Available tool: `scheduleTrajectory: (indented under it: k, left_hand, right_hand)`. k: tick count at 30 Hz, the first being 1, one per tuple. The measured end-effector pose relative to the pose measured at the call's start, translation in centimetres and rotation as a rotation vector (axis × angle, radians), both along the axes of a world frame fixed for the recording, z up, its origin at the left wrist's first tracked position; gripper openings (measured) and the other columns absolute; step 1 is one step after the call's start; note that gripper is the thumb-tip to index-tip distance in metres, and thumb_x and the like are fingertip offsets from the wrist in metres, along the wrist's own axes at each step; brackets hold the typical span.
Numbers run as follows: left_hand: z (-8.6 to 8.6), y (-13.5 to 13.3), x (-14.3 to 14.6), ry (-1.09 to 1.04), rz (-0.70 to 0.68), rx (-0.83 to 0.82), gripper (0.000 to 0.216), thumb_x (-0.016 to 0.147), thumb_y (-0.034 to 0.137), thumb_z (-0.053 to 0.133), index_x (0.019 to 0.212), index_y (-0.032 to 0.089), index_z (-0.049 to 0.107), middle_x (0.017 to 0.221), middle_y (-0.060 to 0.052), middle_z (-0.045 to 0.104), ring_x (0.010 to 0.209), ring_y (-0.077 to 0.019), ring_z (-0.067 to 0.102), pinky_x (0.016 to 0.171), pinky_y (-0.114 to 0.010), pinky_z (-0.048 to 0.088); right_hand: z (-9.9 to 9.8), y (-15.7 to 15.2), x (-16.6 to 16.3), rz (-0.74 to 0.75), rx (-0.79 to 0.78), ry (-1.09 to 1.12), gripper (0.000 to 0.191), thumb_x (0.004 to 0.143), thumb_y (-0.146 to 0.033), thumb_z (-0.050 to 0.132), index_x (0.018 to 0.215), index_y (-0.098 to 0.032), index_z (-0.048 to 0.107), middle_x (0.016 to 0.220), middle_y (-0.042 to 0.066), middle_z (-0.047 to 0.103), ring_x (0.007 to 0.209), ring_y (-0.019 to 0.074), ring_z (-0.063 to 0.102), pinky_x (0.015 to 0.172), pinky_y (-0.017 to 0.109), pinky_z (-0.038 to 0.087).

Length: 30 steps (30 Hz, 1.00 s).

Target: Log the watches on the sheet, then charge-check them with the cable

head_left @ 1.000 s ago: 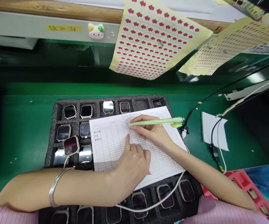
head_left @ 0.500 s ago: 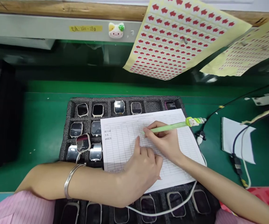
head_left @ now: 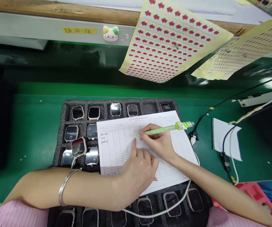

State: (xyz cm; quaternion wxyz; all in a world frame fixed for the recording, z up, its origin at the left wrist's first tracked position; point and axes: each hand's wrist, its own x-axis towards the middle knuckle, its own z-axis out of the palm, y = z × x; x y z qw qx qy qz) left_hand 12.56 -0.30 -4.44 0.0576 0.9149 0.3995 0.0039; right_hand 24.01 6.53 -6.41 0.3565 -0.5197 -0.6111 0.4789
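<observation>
Right hand (head_left: 156, 142): closed around a green pen (head_left: 161, 130) in a writing grip, its heel toward the sheet; pen tip hidden by the fingers
Pen: barrel pale green, cartoon-figure topper (head_left: 182, 125) pointing right
Left hand (head_left: 138, 173): resting on the form, fingers loosely curled, index finger extended, holding nothing
Left wrist: plain silver bangle (head_left: 66, 186) on the forearm
Form (head_left: 173, 142): ruled printed sheet under both hands, lying over the middle of the tray; title too small to read, a few handwritten entries in the left column
Tray: black foam tray (head_left: 147, 108) with square cells, near row cut off by the frame's lower edge
Contents: square watch bodies (head_left: 77, 112) in the cells, one (head_left: 78, 147) tilted on its neighbours; far cell left of the darkest watch unoccupied
Cable: white cable (head_left: 159, 214) across the near tray
Right of tray: white paper (head_left: 225, 140) on the green bench mat (head_left: 27, 142), black cable (head_left: 225, 160) beside it
Far edge: red arrow sticker sheets (head_left: 171, 41) hanging; yellow label (head_left: 79, 30), writing blurred
</observation>
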Motion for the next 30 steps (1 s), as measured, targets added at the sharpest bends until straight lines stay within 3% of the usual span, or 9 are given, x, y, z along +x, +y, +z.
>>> scheduleTrajectory:
  k: [7,11,14,17,23,25,27,30]
  left_hand:
    - [-0.3,-0.1,0.0,0.008,0.0,0.022,0.048,0.075,0.061,0.057,0.086,0.014,0.053,0.072,-0.007,0.061,0.068,-0.0235,0.06,0.099,-0.054,0.036]
    - [0.0,0.0,-0.1,0.013,0.002,0.01,0.047,0.076,0.06,0.056,0.088,0.014,0.053,0.075,-0.007,0.062,0.071,-0.0243,0.061,0.099,-0.054,0.036]
    - [0.2,-0.2,-0.1,0.005,0.001,0.002,0.047,0.077,0.058,0.056,0.091,0.013,0.053,0.079,-0.008,0.063,0.074,-0.0244,0.061,0.099,-0.053,0.036]
    - [0.6,-0.8,-0.5,-0.008,-0.014,-0.01,0.043,0.078,0.052,0.059,0.092,0.012,0.053,0.083,-0.009,0.062,0.078,-0.0241,0.06,0.099,-0.052,0.036]
    - [2.9,-2.8,-4.2,-0.152,-0.131,-0.149,0.039,0.081,0.046,0.06,0.095,0.01,0.053,0.091,-0.009,0.057,0.09,-0.0245,0.057,0.096,-0.046,0.042]
    - [3.5,-3.5,-6.2,-0.286,-0.04,-0.223,0.031,0.085,0.035,0.057,0.104,0.012,0.05,0.1,-0.01,0.055,0.095,-0.0236,0.056,0.091,-0.042,0.047]
    - [3.5,-4.0,-8.4,-0.465,0.132,-0.233,0.04,0.087,0.026,0.053,0.122,0.014,0.039,0.118,-0.015,0.048,0.108,-0.0241,0.051,0.091,-0.041,0.048]
    - [2.4,-4.4,-11.0,-0.726,0.458,-0.146,0.057,0.088,0.023,0.046,0.137,0.018,0.018,0.139,-0.019,0.029,0.129,-0.0289,0.035,0.102,-0.052,0.038]
  right_hand:
    - [0.1,-0.2,0.0,-0.057,0.031,0.044,0.017,0.08,-0.023,0.067,0.066,-0.018,0.06,0.058,0.001,0.058,0.051,0.0147,0.053,0.043,0.025,0.039]
    - [0.4,0.2,0.2,-0.048,0.14,0.008,0.015,0.089,-0.031,0.059,0.098,-0.02,0.063,0.078,0.004,0.066,0.056,0.0157,0.056,0.048,0.028,0.046]
    - [0.5,1.7,0.6,0.03,0.372,-0.242,0.027,0.097,-0.03,0.044,0.122,-0.023,0.053,0.098,0.006,0.066,0.082,0.0207,0.061,0.074,0.035,0.05]
    - [0.4,3.6,1.2,0.158,0.574,-0.508,0.027,0.098,-0.026,0.04,0.121,-0.022,0.053,0.105,0.008,0.063,0.1,0.0254,0.056,0.09,0.042,0.041]
    - [0.3,5.8,0.5,0.296,0.672,-0.638,0.025,0.096,-0.028,0.045,0.111,-0.017,0.061,0.098,0.013,0.062,0.094,0.0276,0.054,0.079,0.036,0.042]
    - [0.6,5.9,0.0,0.283,0.706,-0.656,0.023,0.096,-0.029,0.046,0.107,-0.017,0.062,0.094,0.012,0.063,0.09,0.0262,0.056,0.073,0.033,0.043]
    - [1.6,5.6,-0.3,0.242,0.75,-0.658,0.024,0.096,-0.03,0.045,0.101,-0.016,0.064,0.087,0.011,0.065,0.08,0.0239,0.058,0.066,0.03,0.042]
    - [4.7,4.6,0.0,0.155,0.839,-0.623,0.029,0.097,-0.034,0.043,0.09,-0.015,0.065,0.074,0.009,0.064,0.067,0.021,0.058,0.058,0.028,0.04]
